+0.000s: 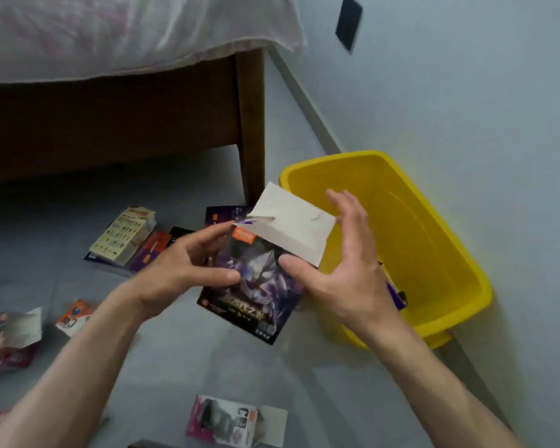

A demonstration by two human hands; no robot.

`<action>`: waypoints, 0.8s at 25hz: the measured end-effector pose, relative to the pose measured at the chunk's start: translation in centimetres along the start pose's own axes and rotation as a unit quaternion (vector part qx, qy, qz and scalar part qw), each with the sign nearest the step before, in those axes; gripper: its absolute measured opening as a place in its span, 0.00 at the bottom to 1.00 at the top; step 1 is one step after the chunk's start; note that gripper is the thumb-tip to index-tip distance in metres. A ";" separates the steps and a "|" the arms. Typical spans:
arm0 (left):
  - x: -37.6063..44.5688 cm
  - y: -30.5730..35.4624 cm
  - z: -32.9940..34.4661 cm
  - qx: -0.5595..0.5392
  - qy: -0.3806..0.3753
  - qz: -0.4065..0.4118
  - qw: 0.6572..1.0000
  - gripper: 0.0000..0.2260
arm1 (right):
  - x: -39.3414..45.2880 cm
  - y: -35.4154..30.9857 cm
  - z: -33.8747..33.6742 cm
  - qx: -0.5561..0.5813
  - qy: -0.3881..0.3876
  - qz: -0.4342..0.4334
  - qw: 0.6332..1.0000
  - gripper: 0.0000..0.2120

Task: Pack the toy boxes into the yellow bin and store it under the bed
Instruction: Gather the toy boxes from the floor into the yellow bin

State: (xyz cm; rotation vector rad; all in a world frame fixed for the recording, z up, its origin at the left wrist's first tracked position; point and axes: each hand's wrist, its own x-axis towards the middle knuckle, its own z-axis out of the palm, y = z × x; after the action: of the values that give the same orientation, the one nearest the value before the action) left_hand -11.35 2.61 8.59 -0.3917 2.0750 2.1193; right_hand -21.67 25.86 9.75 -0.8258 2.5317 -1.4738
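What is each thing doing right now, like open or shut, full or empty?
Purple toy box: held in both hands, white flap open.
Left hand: gripping the box's left edge.
Right hand: thumb on the box, fingers spread.
Yellow bin: upright on the floor, nearly empty, not under the bed.
Cream box: lying on the floor.
Pink box: lying flat on the floor, flap open.

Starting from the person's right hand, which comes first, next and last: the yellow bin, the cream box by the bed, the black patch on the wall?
From the right hand:
1. Yellow bin, directly beside it, right.
2. Cream box, on the floor, left.
3. Black patch, high on the wall.
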 end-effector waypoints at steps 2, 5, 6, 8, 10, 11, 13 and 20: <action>3.0 2.3 3.0 0.032 -0.026 0.055 0.998 0.32 | 1.6 0.3 -4.0 0.057 0.044 0.042 0.996 0.50; 6.6 3.8 6.9 0.045 -0.049 0.091 0.994 0.31 | 3.2 1.7 -8.8 0.180 0.077 0.110 0.975 0.46; 7.9 4.1 8.3 0.058 -0.030 0.104 0.992 0.30 | 3.5 2.1 -10.2 0.215 0.064 0.123 0.967 0.38; 10.4 4.5 10.8 0.126 0.036 0.131 0.983 0.28 | 4.3 2.6 -11.4 0.173 0.012 0.131 0.976 0.22; 12.3 5.1 13.4 0.148 0.048 0.126 0.980 0.27 | 5.0 3.2 -11.5 0.016 0.016 0.096 0.995 0.12; 12.9 5.0 14.4 0.132 0.038 0.118 0.984 0.28 | 5.2 3.5 -11.6 -0.059 0.051 0.073 0.994 0.09; 13.1 4.1 15.3 0.118 0.035 0.116 0.986 0.28 | 5.2 4.2 -12.2 -0.180 0.142 0.030 0.973 0.09; 12.5 -1.2 14.4 0.413 0.032 0.069 0.907 0.22 | 3.4 7.9 -12.9 -0.251 0.141 0.032 0.957 0.12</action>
State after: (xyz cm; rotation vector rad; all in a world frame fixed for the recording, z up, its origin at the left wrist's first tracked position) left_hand -24.12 16.06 3.99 -0.1903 2.8328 1.0837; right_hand -32.18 37.17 10.60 -0.6048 3.1809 -0.9939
